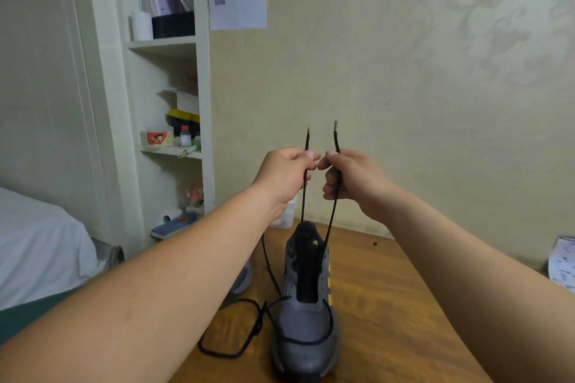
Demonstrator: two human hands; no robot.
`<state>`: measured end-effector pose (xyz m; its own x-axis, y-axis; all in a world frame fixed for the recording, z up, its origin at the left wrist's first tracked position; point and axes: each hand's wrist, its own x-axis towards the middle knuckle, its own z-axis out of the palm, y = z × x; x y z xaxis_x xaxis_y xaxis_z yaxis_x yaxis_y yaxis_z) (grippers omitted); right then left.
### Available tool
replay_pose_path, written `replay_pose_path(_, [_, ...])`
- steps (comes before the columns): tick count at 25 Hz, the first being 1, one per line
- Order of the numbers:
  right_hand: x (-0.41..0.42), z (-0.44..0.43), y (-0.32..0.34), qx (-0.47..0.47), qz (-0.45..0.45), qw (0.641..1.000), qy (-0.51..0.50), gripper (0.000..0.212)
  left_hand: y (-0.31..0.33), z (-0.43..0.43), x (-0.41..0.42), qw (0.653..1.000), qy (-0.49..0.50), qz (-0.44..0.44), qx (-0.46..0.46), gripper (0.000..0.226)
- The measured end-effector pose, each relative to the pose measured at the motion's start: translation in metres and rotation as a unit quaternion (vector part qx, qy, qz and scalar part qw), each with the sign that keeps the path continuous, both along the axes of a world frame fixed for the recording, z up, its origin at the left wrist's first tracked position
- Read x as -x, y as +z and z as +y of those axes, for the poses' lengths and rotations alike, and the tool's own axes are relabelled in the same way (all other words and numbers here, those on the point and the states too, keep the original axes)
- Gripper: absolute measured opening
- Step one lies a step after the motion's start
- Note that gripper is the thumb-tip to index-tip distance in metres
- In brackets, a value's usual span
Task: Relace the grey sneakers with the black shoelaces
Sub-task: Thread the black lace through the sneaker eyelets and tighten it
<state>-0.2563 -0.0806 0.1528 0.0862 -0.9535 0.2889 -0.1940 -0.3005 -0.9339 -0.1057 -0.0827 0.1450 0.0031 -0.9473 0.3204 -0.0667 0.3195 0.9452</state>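
both hands are raised above the bench [389, 289], thumbs almost touching. the left hand [286, 174] has a tight grip on one strand of the black shoelace [336, 141], pinched between thumb and curled forefinger, and the tip of that strand sticks up above the fist. the right hand [351, 177] has the same narrow, closed grip on the other strand, whose tip also stands up above the fingers. from the hands both strands run down taut to the grey sneaker [306, 323], which stands on the bench with its toe toward the person. the right strand enters the eyelet row by the yellow stripes - where the left one enters i cannot tell. a loose lace [257, 322] lies in loops on the bench just left of the sneaker; whether it belongs to the held shoelace i cannot tell. a second sneaker [244, 278] shows only partly, behind the left forearm.
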Motion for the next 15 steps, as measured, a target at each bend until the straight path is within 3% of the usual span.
replay_pose_path(8, [-0.004, 0.004, 0.003, 0.023, 0.074, 0.997, 0.013, 0.035, 0.003, 0.019, -0.001, 1.000, -0.018, -0.015, 0.017, 0.019])
replay_pose_path(15, [-0.007, 0.007, 0.003, 0.011, 0.112, 0.985, 0.131, 0.026, 0.008, 0.021, -0.007, 0.998, -0.044, -0.015, 0.036, 0.025])
